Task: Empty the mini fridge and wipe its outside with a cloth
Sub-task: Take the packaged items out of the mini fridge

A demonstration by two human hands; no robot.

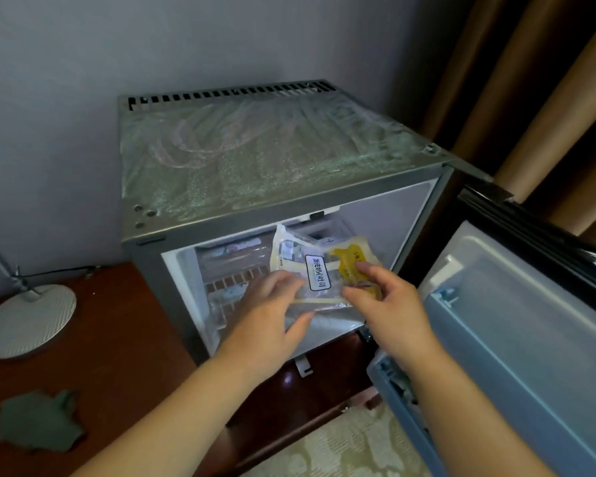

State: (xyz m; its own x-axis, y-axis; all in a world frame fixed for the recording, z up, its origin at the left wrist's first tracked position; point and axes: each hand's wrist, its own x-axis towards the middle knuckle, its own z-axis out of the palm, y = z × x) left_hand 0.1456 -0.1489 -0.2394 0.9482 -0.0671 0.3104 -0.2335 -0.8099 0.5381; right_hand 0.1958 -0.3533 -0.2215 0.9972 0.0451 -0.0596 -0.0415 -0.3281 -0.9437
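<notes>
Well left of the left hand, the green cloth (38, 421) is lying crumpled on the counter (117, 339). The left hand (272, 311) is gripping the lower edge of a clear packet (319, 270) at the mouth of the mini fridge (255, 160). Just beside it, the right hand (382, 304) is pinching a yellow packet (350, 261). Emptying is looking partly done (more packets (231, 259) are sitting beyond the hands), and the wiping is likely waiting.

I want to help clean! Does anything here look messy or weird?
Yes: the top of the mini fridge is covered in pale speckled swirls and streaks, like half-wiped dust. The green cloth lies crumpled on the wooden table to its left. Nothing looks spilled or broken.
</notes>
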